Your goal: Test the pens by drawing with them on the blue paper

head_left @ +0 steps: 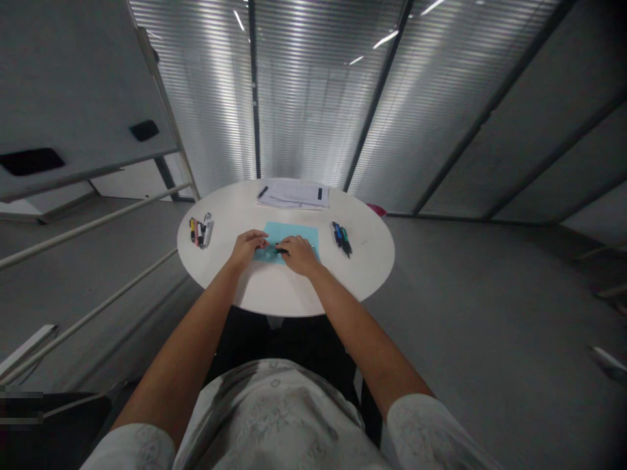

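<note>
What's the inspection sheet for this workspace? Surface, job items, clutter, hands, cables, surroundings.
Surface: white rounded table, standing before the person.
Job items: light-blue sheet under the hands; small black object at the right hand's fingers, possibly a pen.
Clutter: left pen group and right pen group either side of the sheet; white papers toward the far edge.
Hands: left hand at the sheet's left part; right hand over its right part; exact grips unclear.
Cables: none made out; dim floor areas unclear.
Surroundings: blinds ahead, pale rails at left, grey floor.
</note>
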Motion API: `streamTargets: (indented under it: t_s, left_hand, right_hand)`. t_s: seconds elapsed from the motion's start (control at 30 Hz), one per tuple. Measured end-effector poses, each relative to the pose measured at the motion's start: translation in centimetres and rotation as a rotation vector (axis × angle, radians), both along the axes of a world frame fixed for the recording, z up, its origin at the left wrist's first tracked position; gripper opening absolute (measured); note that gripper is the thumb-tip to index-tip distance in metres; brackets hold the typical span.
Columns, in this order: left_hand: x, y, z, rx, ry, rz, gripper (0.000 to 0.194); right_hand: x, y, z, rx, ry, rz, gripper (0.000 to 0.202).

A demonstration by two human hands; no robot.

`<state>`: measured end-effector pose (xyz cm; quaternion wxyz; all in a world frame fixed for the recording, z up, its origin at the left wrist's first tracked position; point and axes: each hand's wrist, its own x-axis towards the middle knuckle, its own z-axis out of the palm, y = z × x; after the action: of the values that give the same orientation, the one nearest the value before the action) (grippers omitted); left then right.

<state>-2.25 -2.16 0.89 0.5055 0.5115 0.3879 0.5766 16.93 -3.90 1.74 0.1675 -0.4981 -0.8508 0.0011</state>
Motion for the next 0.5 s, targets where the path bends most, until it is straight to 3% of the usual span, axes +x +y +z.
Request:
streamTargets:
  t_s: [0.2,0.5]
  left_hand:
    - [0.01,-0.1,0.08,0.01,0.01,0.006,0.02]
    - [0.02,0.1,-0.23,0.036,0.036,0.005,0.019]
  right_hand:
    - [-0.29,0.03,-0.09,-0.003,0.006,0.041,0.044]
    - [0.16,0.34,0.03,0.014,0.064,-0.007,0.031]
